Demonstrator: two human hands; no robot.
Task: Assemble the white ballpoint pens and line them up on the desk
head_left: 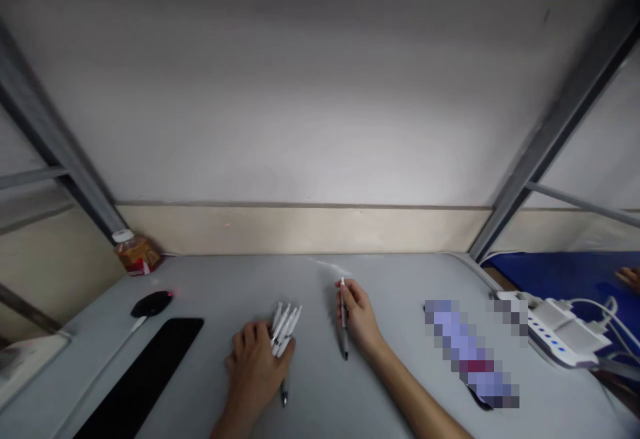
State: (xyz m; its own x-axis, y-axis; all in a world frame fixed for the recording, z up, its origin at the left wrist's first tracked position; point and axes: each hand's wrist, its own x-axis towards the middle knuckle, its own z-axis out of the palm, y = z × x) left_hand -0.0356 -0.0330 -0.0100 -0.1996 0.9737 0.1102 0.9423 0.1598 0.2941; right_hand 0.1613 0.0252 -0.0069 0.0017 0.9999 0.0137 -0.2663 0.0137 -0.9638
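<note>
Pens point(287, 331) sit bunched in left hand point(253, 364), thumb and fingers closed around them, near middle of gray table point(320, 402). Right hand point(361, 315) pinches one pen point(345, 337) just right of the bunch, dark end toward the person. Bottle point(139, 256) stands far left, power strip point(550, 344) right.

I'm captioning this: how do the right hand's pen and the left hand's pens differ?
The right hand holds a single pen; the left hand has a pen cluster between thumb and fingers. The single pen leans slightly left at its top; the pen cluster leans right. The single pen shows most of its length; the left hand hides much of the pen cluster. Both have whitish tops.
</note>
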